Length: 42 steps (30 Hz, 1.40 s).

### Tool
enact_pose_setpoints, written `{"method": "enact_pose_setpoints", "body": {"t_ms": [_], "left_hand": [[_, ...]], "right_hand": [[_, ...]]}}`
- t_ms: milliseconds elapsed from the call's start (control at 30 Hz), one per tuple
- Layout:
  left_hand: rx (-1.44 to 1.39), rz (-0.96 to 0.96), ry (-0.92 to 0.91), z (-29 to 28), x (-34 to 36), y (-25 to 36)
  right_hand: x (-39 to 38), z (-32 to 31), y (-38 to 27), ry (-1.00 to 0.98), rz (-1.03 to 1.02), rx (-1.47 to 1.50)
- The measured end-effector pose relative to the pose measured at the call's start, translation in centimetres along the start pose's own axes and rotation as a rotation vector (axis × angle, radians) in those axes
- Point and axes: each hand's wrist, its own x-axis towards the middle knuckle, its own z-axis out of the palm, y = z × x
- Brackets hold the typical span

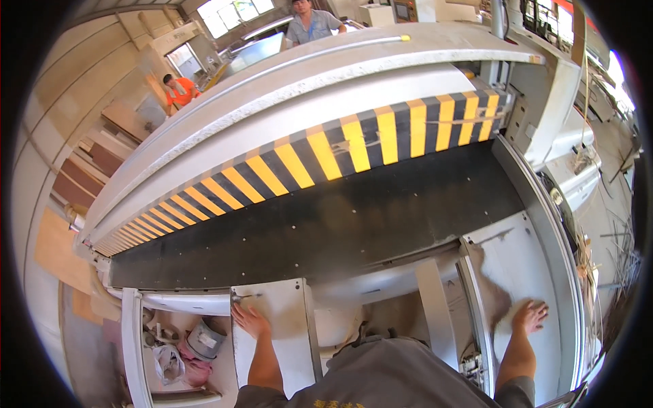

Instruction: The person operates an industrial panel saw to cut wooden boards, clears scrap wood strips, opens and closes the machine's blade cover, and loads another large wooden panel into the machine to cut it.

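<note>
My left hand [252, 321] rests on a pale table panel [275, 340] in front of the machine, its fingers stretched out with nothing in them. Close to its fingertips, near the panel's far corner, lies a small dark mark or thin object that I cannot make out. On another pale panel [537, 265] at the right lies my right hand [530, 316], fingers apart and holding nothing. Brown stains mark that panel's left side. Beyond both hands stretches the machine's black bed [326, 217], dotted with small light spots. Yellow and black stripes cover the beam [326, 153] behind it.
A metal rail [551, 231] runs along the right side. Between supports at lower left sit a grey bucket [205, 338] and a white plastic bag [169, 364]. Behind the machine are a person in grey [313, 26] and a person in orange [181, 92].
</note>
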Motion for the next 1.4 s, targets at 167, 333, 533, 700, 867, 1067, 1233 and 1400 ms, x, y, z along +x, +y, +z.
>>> {"method": "enact_pose_setpoints", "body": {"t_ms": [167,333,533,700,867,1067,1233,1400], "left_hand": [[-0.007,0.265,0.168,1.3,2.8,-0.9],[-0.619,0.662,0.055,-2.1,3.1,19.8],[-0.572,0.761,-0.162,4.5,8.4,28.9],[-0.054,0.335,-0.013,9.6,14.8,19.9],[0.27,0.116,-0.28,5.2,9.3,7.9],[0.372,0.107,-0.322,-1.8,8.1,-12.3],[0.426,0.104,-0.326,-5.4,8.0,-25.4],[0.474,0.043,-0.366,-5.7,9.3,-31.1]], "right_hand": [[0.1,0.2,-2.4,-0.018,-0.056,0.061],[-0.1,-0.5,-1.0,-0.017,-0.007,0.066],[0.3,0.0,0.4,0.003,-0.017,0.06],[-0.2,0.2,-1.4,0.013,-0.065,0.072],[1.5,1.2,1.4,0.107,-0.054,0.063],[3.9,2.6,1.2,0.102,-0.048,0.118],[-8.1,-3.9,-5.2,0.216,-0.818,0.709],[-33.2,-7.7,-10.9,-1.198,-0.923,0.985]]}}
